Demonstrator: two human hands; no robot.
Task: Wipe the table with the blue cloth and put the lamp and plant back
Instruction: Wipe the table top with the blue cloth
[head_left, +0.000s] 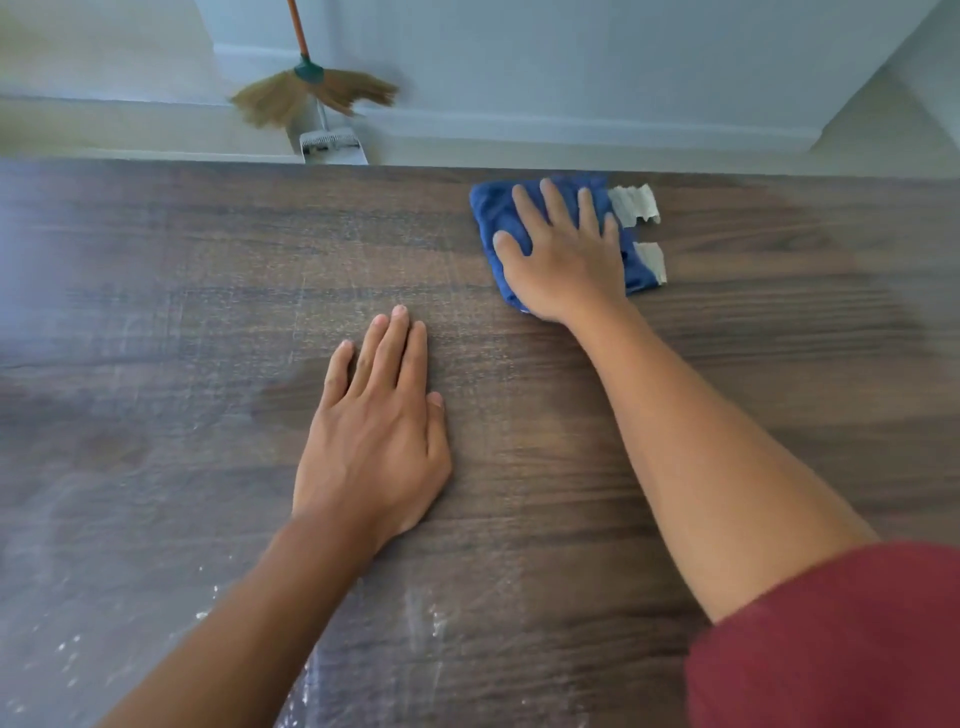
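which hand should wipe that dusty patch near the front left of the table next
Right, probably. The right hand already lies flat on the blue cloth at the far edge; the left hand is bare, palm down on the table, nearer the white dust.

Blue cloth (493, 213) — dark brown wood-grain table (208, 312) — maroon sleeve (831, 649), orange-handled broom (311, 93).

Layout on the bench (519, 467): the cloth (496, 213) lies at the far edge, right of centre, with the right hand (563, 260) flat on top of it. Two tape strips (634, 203) sit on the bench just right of the cloth — one behind the other. The left hand (376, 436) rests palm-down nearer and further left. Beyond the far edge, on the floor, a broom (311, 93) stands behind a dustpan (333, 147).
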